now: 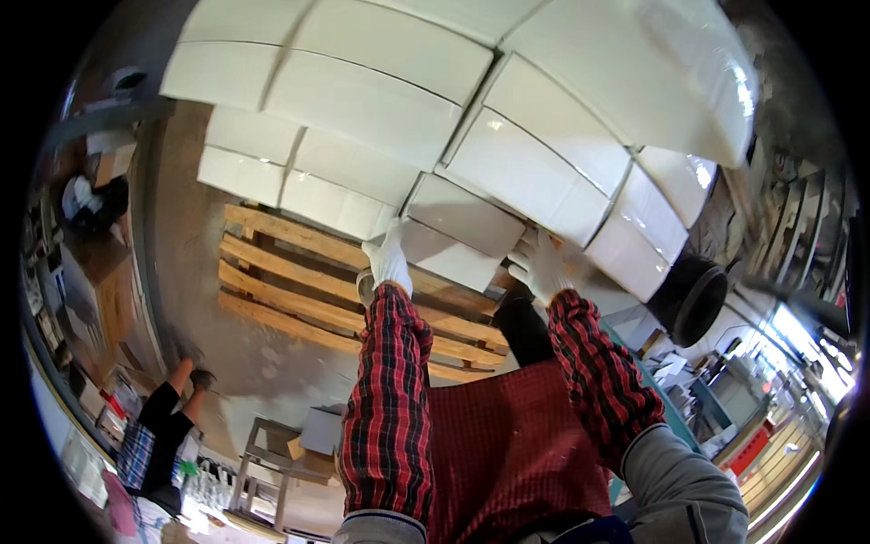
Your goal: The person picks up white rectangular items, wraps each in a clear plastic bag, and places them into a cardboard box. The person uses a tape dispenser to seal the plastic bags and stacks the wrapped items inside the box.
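A white box (464,218) is held between my two gloved hands, at the lower front of a large stack of similar glossy white boxes (362,95). My left hand (391,260), in a white glove, presses on the box's left end with the fingers partly hidden. At its right end my right hand (541,265), also white-gloved, has its fingers curled against the side. The box touches or nearly touches its neighbours in the stack; I cannot tell what bears it underneath. Below the stack a slatted wooden pallet (299,258) shows, partly covered by my left forearm.
A dark round bin (693,299) stands right of the stack. Shelving (802,222) and a cluttered bench (716,399) lie farther right. At lower left are a person (161,444) and a wooden stand (263,462) near a grey box (322,430).
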Tool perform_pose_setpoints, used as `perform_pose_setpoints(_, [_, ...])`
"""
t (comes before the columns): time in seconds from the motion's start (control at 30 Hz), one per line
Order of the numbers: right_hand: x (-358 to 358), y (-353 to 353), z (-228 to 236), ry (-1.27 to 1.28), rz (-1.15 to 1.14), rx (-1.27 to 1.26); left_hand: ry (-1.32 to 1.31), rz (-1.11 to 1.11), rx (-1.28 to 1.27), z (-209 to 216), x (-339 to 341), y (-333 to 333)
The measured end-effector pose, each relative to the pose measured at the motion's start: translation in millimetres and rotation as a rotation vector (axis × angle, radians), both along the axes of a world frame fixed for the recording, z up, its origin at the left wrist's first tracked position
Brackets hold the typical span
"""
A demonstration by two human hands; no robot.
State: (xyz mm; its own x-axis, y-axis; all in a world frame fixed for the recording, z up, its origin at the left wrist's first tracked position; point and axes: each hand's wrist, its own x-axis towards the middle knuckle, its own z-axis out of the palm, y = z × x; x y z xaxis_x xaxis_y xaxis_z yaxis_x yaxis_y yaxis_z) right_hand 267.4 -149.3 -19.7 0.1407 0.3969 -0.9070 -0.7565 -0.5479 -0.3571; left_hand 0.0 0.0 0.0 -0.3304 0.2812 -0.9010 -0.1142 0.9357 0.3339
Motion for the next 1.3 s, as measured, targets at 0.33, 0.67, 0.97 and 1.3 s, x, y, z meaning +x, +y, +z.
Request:
perform_pose_setpoints(0.33, [15,-162,278,-0.139,0.400,-0.415,-0.920,0.002,0.225,254,-153,-130])
perform_pose_setpoints(0.67, [-79,-76,394,-0.369,1.049,-0.044,0.034,0.387,0.065,421,-396,-259])
perform_pose_setpoints(0.97, [-106,8,433,-0.471,1.116,-0.021,-0.242,0.464,0.003,427,-328,-363])
perform_pose_setpoints(1.3, [-79,-1,338,-0.944,1.879,0.977,-0.356,0.396,0.153,388,-206,-503])
